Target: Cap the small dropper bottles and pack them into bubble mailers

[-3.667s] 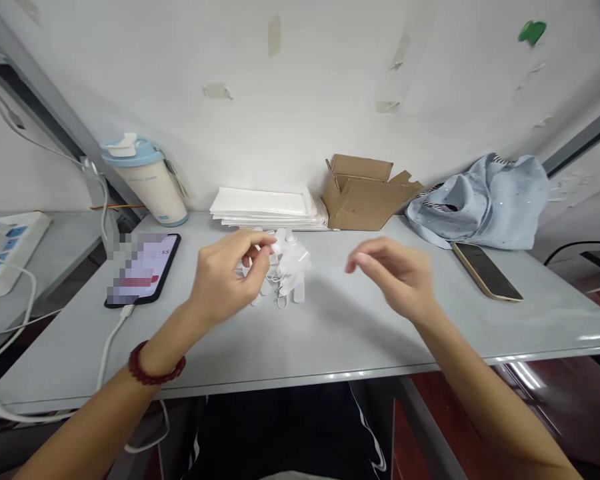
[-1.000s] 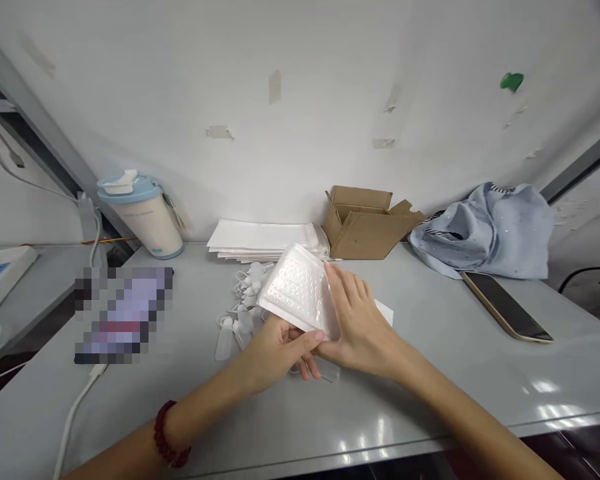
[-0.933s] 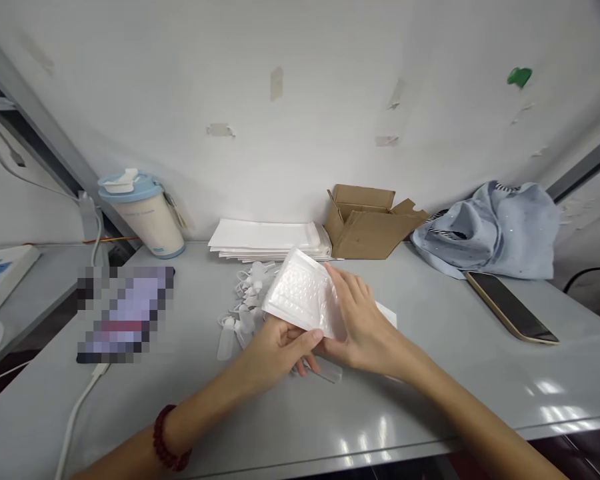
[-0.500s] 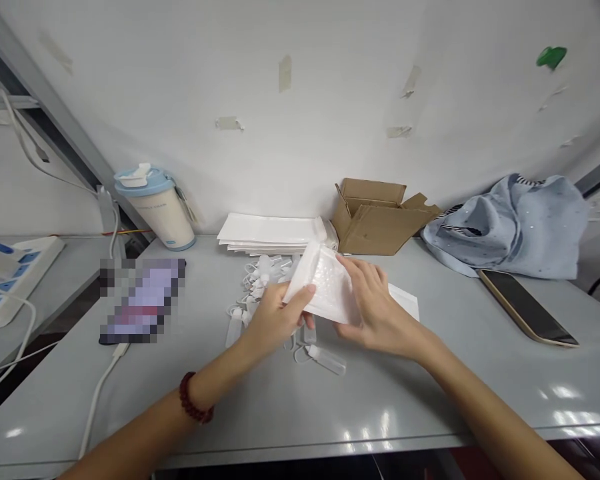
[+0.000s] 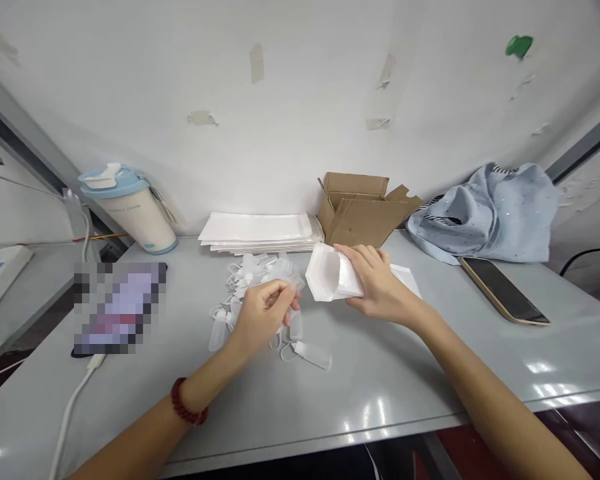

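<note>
A white padded envelope (image 5: 335,275) is in my right hand (image 5: 380,283), whose fingers and thumb squeeze its sides. Its mouth gapes toward the left. My left hand (image 5: 267,307) is curled, thumb against forefinger, just left of that mouth; whether anything is pinched there I cannot make out. Under and behind it lies a heap of small translucent plastic bottles (image 5: 250,277) with looped white straps. One loose bottle (image 5: 314,355) rests nearer the table's front. Partly hidden behind my right hand, another white envelope (image 5: 406,279) lies on the table.
Against the wall are a stack of white envelopes (image 5: 255,228) and an open cardboard box (image 5: 363,220). A tumbler (image 5: 135,213) and a cabled phone (image 5: 125,307) stand left. On the right are a light-blue cloth bag (image 5: 490,213) and a dark-screened phone (image 5: 505,290).
My left hand has let go of the envelope and drawn slightly away to the left. The envelope's mouth now bulges open in my right hand. The camera view has shifted a little rightward.
</note>
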Demonstrator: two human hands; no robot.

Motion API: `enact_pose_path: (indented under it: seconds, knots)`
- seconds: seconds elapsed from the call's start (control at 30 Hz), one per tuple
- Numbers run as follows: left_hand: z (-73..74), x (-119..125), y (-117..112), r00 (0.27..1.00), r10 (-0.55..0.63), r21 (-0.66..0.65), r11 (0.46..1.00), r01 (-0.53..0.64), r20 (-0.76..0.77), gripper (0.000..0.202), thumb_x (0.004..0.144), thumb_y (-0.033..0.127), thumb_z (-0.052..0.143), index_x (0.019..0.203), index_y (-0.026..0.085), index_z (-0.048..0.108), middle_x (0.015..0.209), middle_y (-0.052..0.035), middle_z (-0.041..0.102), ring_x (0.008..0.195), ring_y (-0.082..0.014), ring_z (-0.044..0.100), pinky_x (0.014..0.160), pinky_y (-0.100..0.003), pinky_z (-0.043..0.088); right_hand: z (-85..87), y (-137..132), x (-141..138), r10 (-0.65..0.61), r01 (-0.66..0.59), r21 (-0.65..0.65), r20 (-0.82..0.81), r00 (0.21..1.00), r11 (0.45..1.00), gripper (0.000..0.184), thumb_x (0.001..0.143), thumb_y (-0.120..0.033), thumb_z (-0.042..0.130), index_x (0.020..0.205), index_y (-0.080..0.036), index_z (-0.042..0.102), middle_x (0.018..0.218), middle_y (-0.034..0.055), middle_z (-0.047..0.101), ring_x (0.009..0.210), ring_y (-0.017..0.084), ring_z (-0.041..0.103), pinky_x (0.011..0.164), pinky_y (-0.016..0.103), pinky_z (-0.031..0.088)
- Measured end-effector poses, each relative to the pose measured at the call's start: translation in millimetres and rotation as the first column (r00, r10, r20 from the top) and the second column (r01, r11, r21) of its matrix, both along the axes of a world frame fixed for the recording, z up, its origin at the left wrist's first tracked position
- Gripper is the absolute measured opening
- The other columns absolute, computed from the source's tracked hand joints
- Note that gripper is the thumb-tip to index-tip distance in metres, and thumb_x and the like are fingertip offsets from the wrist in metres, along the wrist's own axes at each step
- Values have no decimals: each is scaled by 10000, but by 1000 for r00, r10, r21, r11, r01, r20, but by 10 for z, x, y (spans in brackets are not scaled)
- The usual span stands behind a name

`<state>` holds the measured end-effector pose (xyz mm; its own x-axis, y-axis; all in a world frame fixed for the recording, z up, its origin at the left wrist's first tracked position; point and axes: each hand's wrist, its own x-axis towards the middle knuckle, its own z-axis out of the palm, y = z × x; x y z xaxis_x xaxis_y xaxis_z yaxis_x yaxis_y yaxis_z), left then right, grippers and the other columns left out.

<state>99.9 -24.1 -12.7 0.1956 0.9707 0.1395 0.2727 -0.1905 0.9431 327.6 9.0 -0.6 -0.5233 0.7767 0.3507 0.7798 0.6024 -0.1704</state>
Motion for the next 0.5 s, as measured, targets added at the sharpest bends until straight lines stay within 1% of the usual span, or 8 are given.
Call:
enact_pose_path:
  seconds: [0.1,0.17,0.2,0.23,0.3,0.37,0.43,0.5]
  knots:
    - [21,-103,-103,972,-177,64,980,189,-155,118,806,245,573,747,176,649,659,-3,627,508,-111,514,539,-238,419,13,23,61,-8,8,-18,14,1000,1000,775,647,-188,573,1369,-231,293,1103,107,515,986,309,475,902,473,304]
    - [7,-85,-180,829,-344,122,892,435,-441,132,805,222,574,902,183,653,854,-40,662,585,-133,555,609,-267,452,19,35,91,-14,14,-33,13,1000,999,770,651,-186,576,1369,-235,299,1131,110,520,1008,313,476,908,478,310]
    - [-11,-63,-218,737,-357,130,849,512,-575,159,807,214,566,943,178,640,917,-62,658,653,-166,582,626,-287,460,18,40,101,-11,11,-43,13,1000,999,760,658,-190,579,1366,-238,305,1146,111,525,1017,314,478,908,479,316]
    - [-31,-39,-253,656,-322,115,839,531,-682,152,812,193,542,932,165,631,936,-83,649,697,-197,596,619,-306,461,13,43,108,1,0,-58,15,1000,998,742,667,-195,582,1359,-241,317,1158,110,532,1026,314,482,909,478,320]
    - [-55,-2,-308,554,-240,98,854,511,-797,150,820,132,470,858,142,615,894,-101,635,703,-226,598,582,-325,452,-2,43,111,41,-38,-104,22,999,994,698,683,-187,588,1336,-242,350,1172,102,553,1050,310,488,926,478,315]
    - [-25,5,-341,591,-241,119,856,504,-770,128,794,123,482,823,149,604,833,-77,627,704,-218,591,585,-315,449,-17,32,99,77,-71,-160,31,997,985,663,684,-150,581,1310,-241,380,1169,90,572,1066,300,496,959,486,290]
    - [61,-20,-350,733,-274,189,857,480,-622,90,778,168,546,844,172,607,755,-25,614,648,-169,565,572,-270,437,-21,11,74,94,-85,-212,35,995,974,664,672,-103,562,1299,-238,391,1167,83,580,1070,289,508,985,500,263]
    - [157,-62,-338,873,-203,280,894,350,-444,147,821,232,562,952,196,618,683,19,594,543,-116,508,520,-224,411,-14,-20,38,115,-106,-242,22,993,964,675,666,-81,551,1303,-234,386,1164,84,584,1063,279,521,992,506,256]
